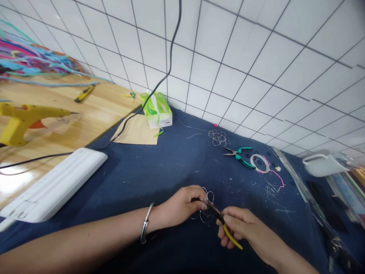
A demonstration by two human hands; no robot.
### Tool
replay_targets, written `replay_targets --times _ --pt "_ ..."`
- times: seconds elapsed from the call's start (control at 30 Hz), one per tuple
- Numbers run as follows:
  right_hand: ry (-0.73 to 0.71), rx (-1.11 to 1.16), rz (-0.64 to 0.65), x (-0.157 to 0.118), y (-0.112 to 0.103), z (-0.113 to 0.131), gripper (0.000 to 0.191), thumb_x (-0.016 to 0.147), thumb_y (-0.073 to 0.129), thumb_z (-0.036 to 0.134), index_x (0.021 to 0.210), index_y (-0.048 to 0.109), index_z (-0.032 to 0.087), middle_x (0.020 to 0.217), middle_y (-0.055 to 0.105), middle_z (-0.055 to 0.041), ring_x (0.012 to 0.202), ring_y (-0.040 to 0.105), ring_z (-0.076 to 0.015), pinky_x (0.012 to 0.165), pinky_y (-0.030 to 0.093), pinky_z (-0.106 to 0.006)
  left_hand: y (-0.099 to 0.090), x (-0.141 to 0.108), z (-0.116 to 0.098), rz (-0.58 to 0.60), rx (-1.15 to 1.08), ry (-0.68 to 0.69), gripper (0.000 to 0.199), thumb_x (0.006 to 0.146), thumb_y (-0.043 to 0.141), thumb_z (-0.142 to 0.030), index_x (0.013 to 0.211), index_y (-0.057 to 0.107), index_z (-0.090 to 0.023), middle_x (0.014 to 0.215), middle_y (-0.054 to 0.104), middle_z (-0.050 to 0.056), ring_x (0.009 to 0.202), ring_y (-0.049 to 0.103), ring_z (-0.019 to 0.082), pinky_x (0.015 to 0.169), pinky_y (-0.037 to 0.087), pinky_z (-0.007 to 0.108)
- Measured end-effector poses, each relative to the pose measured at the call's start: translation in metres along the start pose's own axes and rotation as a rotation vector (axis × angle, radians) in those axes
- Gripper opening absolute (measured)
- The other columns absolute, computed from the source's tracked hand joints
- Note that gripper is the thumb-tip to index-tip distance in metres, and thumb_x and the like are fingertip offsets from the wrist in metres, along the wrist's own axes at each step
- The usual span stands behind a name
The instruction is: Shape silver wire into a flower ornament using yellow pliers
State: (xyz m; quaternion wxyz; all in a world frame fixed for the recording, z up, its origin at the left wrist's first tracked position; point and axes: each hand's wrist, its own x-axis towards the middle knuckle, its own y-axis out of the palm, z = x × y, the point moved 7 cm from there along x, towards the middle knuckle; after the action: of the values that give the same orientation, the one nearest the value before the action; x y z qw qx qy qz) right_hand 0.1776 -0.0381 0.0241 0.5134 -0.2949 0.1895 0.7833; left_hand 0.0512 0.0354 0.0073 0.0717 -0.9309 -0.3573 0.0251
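Near the front middle of the blue cloth, my left hand pinches a piece of thin wire bent into loops; a silver bracelet is on that wrist. My right hand is wrapped round yellow-handled pliers. Their dark jaws point up and left and meet the wire at my left fingertips. Loops of the wire show above and below the jaws. The exact grip of the jaws is hidden by my fingers.
Behind lie a looped wire piece, green-handled pliers, a white ring spool and wire scraps. On the left are a white power strip, a yellow glue gun and a tissue pack. A white cup stands right.
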Motion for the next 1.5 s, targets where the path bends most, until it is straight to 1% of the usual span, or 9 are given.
replay_targets --times 0.17,0.37,0.53,0.7,0.87,1.0,1.2,1.33,1.5 --pt "0.008 0.029 0.018 0.001 0.0 -0.002 0.028 0.087 0.043 0.04 0.087 0.055 0.015 0.077 0.062 -0.0042 0.066 0.061 -0.0125 0.059 0.044 -0.024 0.001 0.002 -0.001 0.066 -0.044 0.005 0.012 0.082 0.054 -0.02 0.072 0.059 -0.014 0.083 0.057 0.002 0.075 0.053 0.012 0.071 0.043 0.024" --pt "0.021 0.099 0.054 0.004 0.003 -0.007 0.029 0.086 0.042 0.04 0.088 0.055 0.014 0.074 0.061 -0.0036 0.062 0.059 -0.0121 0.057 0.045 -0.025 0.001 0.003 -0.002 0.107 -0.091 0.007 0.01 0.08 0.056 -0.019 0.073 0.06 -0.014 0.084 0.058 0.002 0.077 0.054 0.012 0.073 0.043 0.025" --pt "0.009 0.076 0.068 0.004 0.004 -0.008 0.03 0.086 0.043 0.041 0.088 0.056 0.014 0.073 0.06 -0.0029 0.061 0.058 -0.0111 0.057 0.044 -0.024 0.003 0.003 0.0 0.163 -0.121 0.004 0.009 0.079 0.058 -0.021 0.073 0.061 -0.015 0.085 0.058 0.001 0.076 0.053 0.011 0.07 0.042 0.023" --pt "0.041 0.101 0.069 0.005 0.005 -0.011 0.03 0.084 0.044 0.043 0.088 0.057 0.016 0.069 0.058 -0.0012 0.057 0.056 -0.0101 0.056 0.044 -0.024 0.004 0.003 0.003 0.176 -0.121 0.0 0.009 0.078 0.059 -0.022 0.074 0.061 -0.015 0.084 0.058 0.001 0.075 0.053 0.012 0.069 0.042 0.023" --pt "0.041 0.11 0.078 0.005 0.006 -0.011 0.029 0.084 0.044 0.041 0.087 0.057 0.015 0.067 0.057 -0.0004 0.055 0.054 -0.0091 0.054 0.041 -0.021 0.004 0.002 0.001 0.177 -0.142 0.021 0.007 0.078 0.058 -0.02 0.075 0.062 -0.015 0.085 0.058 0.001 0.076 0.054 0.012 0.07 0.043 0.024" --pt "0.033 0.115 0.086 0.004 0.007 -0.011 0.029 0.085 0.043 0.039 0.088 0.057 0.014 0.066 0.056 -0.0002 0.054 0.052 -0.0081 0.052 0.039 -0.02 0.004 0.002 0.001 0.184 -0.16 0.02 0.007 0.078 0.059 -0.019 0.076 0.063 -0.015 0.084 0.057 0.001 0.074 0.053 0.011 0.067 0.042 0.023" --pt "0.003 0.012 0.061 0.004 0.006 -0.008 0.029 0.086 0.044 0.04 0.089 0.057 0.015 0.067 0.054 0.0006 0.054 0.05 -0.0074 0.051 0.037 -0.02 0.005 0.001 0.001 0.198 -0.138 0.016 0.009 0.08 0.057 -0.02 0.076 0.062 -0.015 0.085 0.057 0.002 0.074 0.053 0.011 0.066 0.043 0.023" --pt "-0.018 -0.102 0.028 0.003 0.003 -0.004 0.028 0.087 0.042 0.038 0.091 0.058 0.016 0.066 0.052 0.0015 0.054 0.046 -0.0065 0.049 0.033 -0.018 0.005 0.0 0.0 0.199 -0.123 0.02 0.01 0.081 0.055 -0.02 0.075 0.062 -0.014 0.085 0.057 0.002 0.075 0.054 0.012 0.068 0.043 0.024" --pt "-0.063 -0.215 0.023 0.001 0.004 -0.002 0.028 0.088 0.04 0.038 0.091 0.058 0.016 0.065 0.048 0.0032 0.054 0.041 -0.0064 0.049 0.03 -0.019 0.006 0.0 0.0 0.211 -0.128 0.034 0.011 0.081 0.055 -0.02 0.074 0.062 -0.014 0.082 0.057 0.002 0.074 0.054 0.011 0.068 0.043 0.023"
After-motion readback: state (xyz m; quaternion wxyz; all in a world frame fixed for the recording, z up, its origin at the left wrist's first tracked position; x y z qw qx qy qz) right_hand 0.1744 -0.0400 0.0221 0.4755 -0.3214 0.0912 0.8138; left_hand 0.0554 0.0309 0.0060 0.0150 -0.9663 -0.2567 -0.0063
